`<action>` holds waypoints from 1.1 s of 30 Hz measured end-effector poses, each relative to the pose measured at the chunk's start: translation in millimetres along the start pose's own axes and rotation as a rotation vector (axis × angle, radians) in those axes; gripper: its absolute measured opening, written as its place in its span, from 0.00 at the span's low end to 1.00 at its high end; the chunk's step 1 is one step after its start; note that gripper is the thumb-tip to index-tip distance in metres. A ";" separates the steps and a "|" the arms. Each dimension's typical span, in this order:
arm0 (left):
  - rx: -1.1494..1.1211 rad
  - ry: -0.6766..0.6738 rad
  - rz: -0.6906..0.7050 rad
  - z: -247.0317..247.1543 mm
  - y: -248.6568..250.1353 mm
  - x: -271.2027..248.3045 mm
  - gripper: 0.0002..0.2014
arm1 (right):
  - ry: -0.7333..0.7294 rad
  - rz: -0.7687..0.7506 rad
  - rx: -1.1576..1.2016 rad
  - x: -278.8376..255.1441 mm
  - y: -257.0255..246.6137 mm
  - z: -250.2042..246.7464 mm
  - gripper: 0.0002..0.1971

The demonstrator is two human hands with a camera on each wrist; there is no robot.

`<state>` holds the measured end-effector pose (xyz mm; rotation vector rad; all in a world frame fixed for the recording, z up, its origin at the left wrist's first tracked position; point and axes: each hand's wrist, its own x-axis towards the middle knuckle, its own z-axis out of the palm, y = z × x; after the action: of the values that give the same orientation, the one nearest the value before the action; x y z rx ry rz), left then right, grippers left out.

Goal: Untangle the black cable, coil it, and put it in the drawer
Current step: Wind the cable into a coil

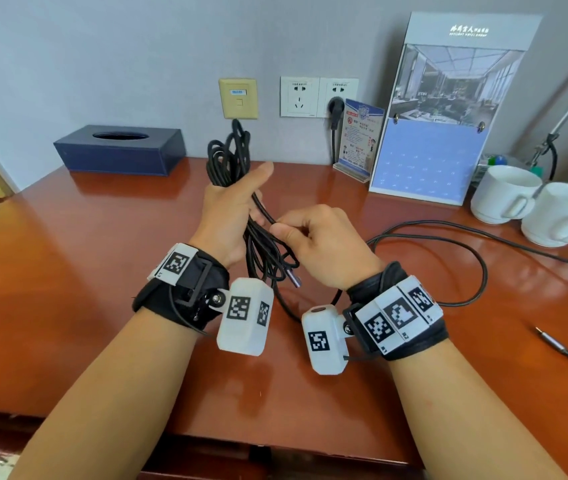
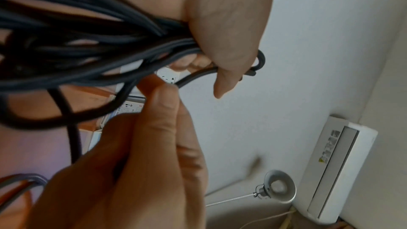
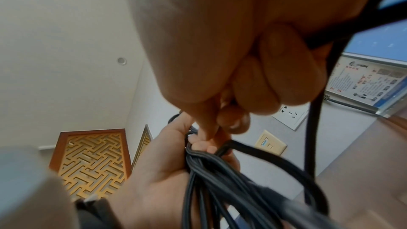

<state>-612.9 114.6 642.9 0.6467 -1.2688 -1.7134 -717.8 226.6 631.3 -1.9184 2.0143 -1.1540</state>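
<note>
Left hand [image 1: 230,216] is clamped round the bunched loops of the black cable [image 1: 228,157], held up over the bench [image 1: 85,271] so they don't spill. Right hand [image 1: 324,244] pinches one strand, probably feeding the next loop. Only the head view shows slack trailing across the bench; the wrist views show the fingers [image 3: 259,83] curled tight.

The head view looks forward and down from above the desk [image 1: 102,271] at both hands, facing the wall sockets [image 1: 319,97]. Each wrist view sits very near its own fingers, tilted upward toward wall and ceiling. All three share the black cable [image 1: 230,157] bundle and the sockets.
</note>
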 end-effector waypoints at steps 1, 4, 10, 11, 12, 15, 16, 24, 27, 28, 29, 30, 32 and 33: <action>-0.049 0.007 -0.028 -1.9 1.0 0.6 0.21 | 0.008 -0.003 0.005 0.3 0.3 -0.1 0.21; -0.185 -0.018 -0.098 -5.5 1.0 4.5 0.17 | 0.028 -0.012 0.019 -0.2 1.4 -2.0 0.24; -0.444 0.031 -0.191 -15.0 7.0 11.7 0.12 | 0.019 0.039 0.069 -4.0 1.8 -6.4 0.24; -0.506 0.042 -0.203 -17.7 8.5 13.1 0.15 | 0.013 0.056 0.074 -3.9 3.4 -7.0 0.25; -0.588 0.047 -0.210 -21.1 9.8 14.6 0.19 | 0.002 0.067 0.073 -4.0 4.6 -7.4 0.25; -0.778 0.077 -0.173 -32.1 14.5 21.8 0.25 | 0.006 0.073 0.062 -5.1 8.4 -8.3 0.22; -0.819 0.100 -0.140 -35.8 16.6 23.8 0.26 | 0.024 0.083 0.064 -5.7 10.2 -8.6 0.20; -1.016 0.357 -0.014 -67.7 14.7 39.1 0.27 | -0.033 0.140 0.034 -7.4 7.2 -12.0 0.17; -0.924 0.360 -0.040 -65.8 15.2 38.8 0.27 | -0.120 0.161 0.048 -10.6 3.0 -17.3 0.14; -0.883 0.325 -0.075 -63.9 16.7 37.8 0.28 | -0.136 0.166 0.078 -11.5 2.6 -19.1 0.13; -0.842 0.283 -0.121 -61.8 17.4 36.9 0.28 | -0.155 0.165 0.110 -12.3 2.3 -20.4 0.14; -0.815 0.243 -0.168 -59.0 17.1 36.3 0.28 | -0.180 0.159 0.132 -12.8 1.6 -20.9 0.15; -0.795 0.175 -0.259 -54.2 11.8 35.0 0.27 | -0.252 0.130 0.158 -13.4 -1.8 -18.7 0.18; -0.797 0.125 -0.299 -52.5 8.5 34.6 0.25 | -0.292 0.115 0.174 -13.5 -4.2 -17.0 0.20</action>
<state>-584.0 58.6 636.0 0.4551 -0.3325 -2.1755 -721.8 246.4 640.3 -1.7456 1.7830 -0.9255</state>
